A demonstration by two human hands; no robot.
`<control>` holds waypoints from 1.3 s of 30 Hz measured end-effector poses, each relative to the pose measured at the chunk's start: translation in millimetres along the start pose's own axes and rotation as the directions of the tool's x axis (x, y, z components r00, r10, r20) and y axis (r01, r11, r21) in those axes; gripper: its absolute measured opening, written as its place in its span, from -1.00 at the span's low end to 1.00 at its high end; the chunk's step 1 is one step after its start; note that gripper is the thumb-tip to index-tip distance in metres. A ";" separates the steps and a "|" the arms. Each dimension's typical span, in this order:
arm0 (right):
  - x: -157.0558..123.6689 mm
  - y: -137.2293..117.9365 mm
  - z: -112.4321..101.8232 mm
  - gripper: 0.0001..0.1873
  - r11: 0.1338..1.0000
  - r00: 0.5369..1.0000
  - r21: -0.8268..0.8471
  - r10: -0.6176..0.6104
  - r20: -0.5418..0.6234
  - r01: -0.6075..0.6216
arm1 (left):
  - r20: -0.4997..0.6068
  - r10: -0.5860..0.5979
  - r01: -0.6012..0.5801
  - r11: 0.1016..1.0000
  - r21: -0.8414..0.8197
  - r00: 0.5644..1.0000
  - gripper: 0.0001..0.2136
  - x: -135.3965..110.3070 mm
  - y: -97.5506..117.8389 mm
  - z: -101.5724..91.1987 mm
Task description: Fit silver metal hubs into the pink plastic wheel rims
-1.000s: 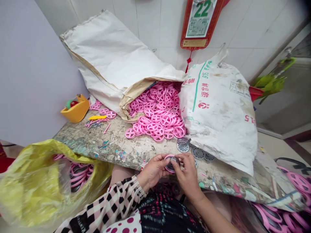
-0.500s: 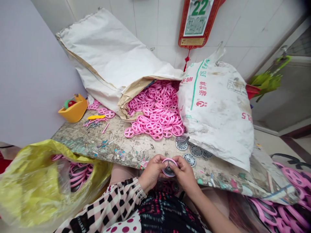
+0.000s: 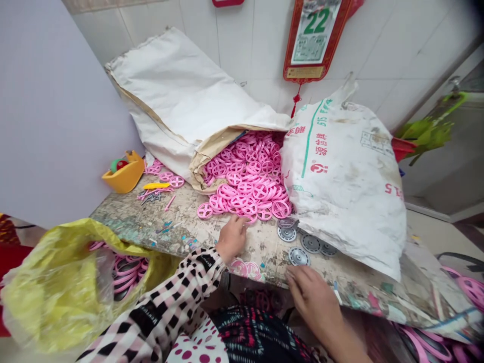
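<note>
Head: pink wheels point(image 3: 245, 187) by left hand point(image 3: 232, 239), grey disc point(image 3: 299, 256) by right hand point(image 3: 310, 295)

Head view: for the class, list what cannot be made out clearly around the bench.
All in the head view:
- The pink wheels inside the yellow plastic bag: blurred by the film.
- The grey discs: any further ones hidden by the white sack.
- The pink wheel at lower right: cut off by the frame edge.
- Beneath the right hand: hidden by the hand.
</note>
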State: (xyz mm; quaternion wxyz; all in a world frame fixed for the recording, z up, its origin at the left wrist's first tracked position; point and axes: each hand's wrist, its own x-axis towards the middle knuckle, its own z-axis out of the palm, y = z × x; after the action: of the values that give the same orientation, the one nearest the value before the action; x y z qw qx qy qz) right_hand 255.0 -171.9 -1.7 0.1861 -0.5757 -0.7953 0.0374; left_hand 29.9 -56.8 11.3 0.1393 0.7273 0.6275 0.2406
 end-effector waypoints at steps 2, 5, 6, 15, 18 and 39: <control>9.2 12.0 2.9 -0.66 0.981 0.994 -0.182 0.050 -0.099 -0.068 | 0.007 0.001 -0.002 0.991 0.132 1.000 -0.69 8.0 3.7 0.9; 16.5 25.1 11.8 -0.64 0.926 0.995 -0.371 0.047 -0.092 -0.078 | 0.004 -0.017 0.016 0.966 0.257 1.000 -0.69 17.6 8.3 2.1; 17.0 27.6 14.7 -0.65 0.916 0.997 -0.398 0.032 -0.072 -0.058 | 0.010 -0.021 0.017 0.958 0.287 1.000 -0.70 20.7 8.8 1.9; 24.6 50.2 9.8 -0.60 0.970 0.994 -0.216 0.108 -0.020 -0.109 | -0.036 0.127 -0.126 0.992 0.026 0.991 -0.88 22.5 7.5 -13.7; 32.9 52.0 7.8 -0.55 0.904 0.919 0.199 0.393 -0.029 -0.380 | -0.018 0.005 -0.013 0.881 -0.472 1.000 -0.94 5.0 13.9 -14.3; 39.6 -33.1 -0.3 -0.42 0.762 0.950 0.626 0.293 -0.105 -0.166 | 0.610 -0.102 0.597 -0.130 -0.791 0.786 -0.64 -62.6 58.6 -5.5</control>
State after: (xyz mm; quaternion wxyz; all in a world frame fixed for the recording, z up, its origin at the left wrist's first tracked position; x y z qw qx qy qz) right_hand 214.7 -146.2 17.6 0.4331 -0.5789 -0.6412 0.2573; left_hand 70.5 -128.9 34.6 0.7744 0.2345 0.4060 0.4247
